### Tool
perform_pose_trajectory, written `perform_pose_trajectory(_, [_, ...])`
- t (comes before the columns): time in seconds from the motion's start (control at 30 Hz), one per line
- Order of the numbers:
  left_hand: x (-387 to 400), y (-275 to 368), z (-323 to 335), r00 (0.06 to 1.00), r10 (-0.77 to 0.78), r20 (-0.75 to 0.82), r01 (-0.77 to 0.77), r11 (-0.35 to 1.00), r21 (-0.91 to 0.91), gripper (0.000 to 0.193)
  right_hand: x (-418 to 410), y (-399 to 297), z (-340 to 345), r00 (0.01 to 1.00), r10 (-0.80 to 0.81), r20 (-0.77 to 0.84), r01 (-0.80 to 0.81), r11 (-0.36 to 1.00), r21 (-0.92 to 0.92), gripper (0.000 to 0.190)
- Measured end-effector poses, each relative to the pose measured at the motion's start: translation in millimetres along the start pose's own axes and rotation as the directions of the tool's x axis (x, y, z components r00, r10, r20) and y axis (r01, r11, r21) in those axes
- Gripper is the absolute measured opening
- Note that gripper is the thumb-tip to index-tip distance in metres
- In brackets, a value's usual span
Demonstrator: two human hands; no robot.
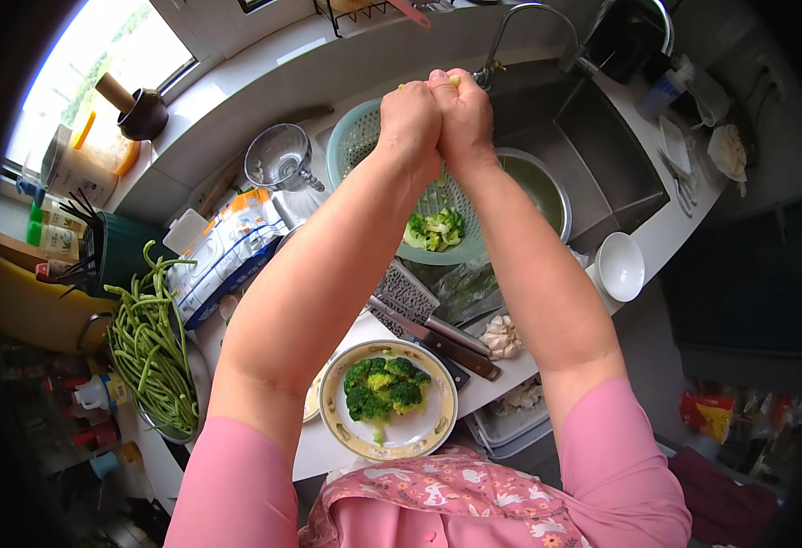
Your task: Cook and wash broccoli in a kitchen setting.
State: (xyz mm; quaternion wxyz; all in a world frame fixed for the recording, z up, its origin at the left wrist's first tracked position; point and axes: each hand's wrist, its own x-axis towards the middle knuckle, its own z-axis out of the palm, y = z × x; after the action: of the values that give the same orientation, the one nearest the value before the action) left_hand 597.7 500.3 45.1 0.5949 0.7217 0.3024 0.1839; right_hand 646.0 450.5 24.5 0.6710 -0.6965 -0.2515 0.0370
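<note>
Side by side and pressed together, my left hand (411, 120) and my right hand (468, 120) are above a pale green plastic colander (356, 140). Both are closed around broccoli pieces (454, 80); only small pale green bits show at the top of the fists, and the rest is hidden. Inside the colander lie several cut broccoli pieces (435, 229). Nearer to me, a patterned-rim plate (336, 418) holds a mound of broccoli florets (384, 387).
Knives (442, 335) lie by a garlic bulb (502, 337). A metal basin (545, 185) sits in the sink (596, 130), with a faucet (490, 65) behind my hands. Long green beans (151, 349) fill a bowl at left, near a wipes pack (226, 246). A white bowl (620, 267) stands at right.
</note>
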Motion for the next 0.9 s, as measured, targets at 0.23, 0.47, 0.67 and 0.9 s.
perform_pose_trajectory(0.23, [-2,31,-13,0.93,0.346,-0.128,-0.354,0.934,-0.05,0.021,12,-43,-5,0.973,-0.221,-0.073,0.221,0.975,-0.005,0.027])
perform_pose_trajectory(0.47, [3,-51,11,0.97,-0.228,0.08,0.238,0.846,-0.476,0.032,-18,60,12,0.998,-0.032,-0.055,0.015,0.959,-0.283,0.031])
perform_pose_trajectory(0.67, [-15,-25,5,0.946,-0.304,0.116,0.299,0.672,-0.678,0.021,-27,23,-5,0.998,0.056,-0.018,-0.059,0.957,-0.284,0.032])
perform_pose_trajectory(0.9, [-125,-13,-43,0.854,-0.305,0.421,0.52,0.514,-0.683,0.027,-126,-49,-45,0.878,0.312,0.362,-0.362,0.929,0.078,0.033])
